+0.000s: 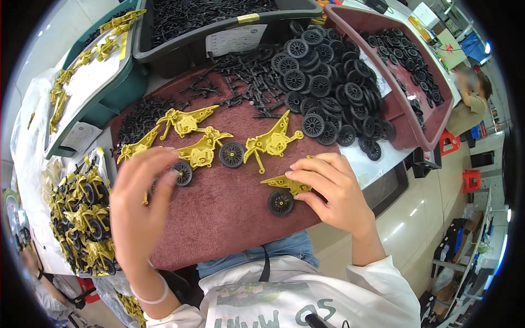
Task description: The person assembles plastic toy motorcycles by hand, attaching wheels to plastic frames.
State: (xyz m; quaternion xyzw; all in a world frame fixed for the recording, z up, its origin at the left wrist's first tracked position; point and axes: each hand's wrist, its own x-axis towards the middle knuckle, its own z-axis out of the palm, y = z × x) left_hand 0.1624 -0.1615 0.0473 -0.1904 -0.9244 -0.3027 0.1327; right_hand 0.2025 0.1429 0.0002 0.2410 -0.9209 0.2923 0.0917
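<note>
Yellow toy-motorcycle frame [283,182] was pinched by the right hand [336,194] near the maroon cloth's [229,218] front-right corner; whether the left hand [141,197] gripped anything, I couldn't tell.

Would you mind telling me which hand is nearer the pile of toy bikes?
Left: the left hand is just right of the pile; the right hand, farther right.
</note>
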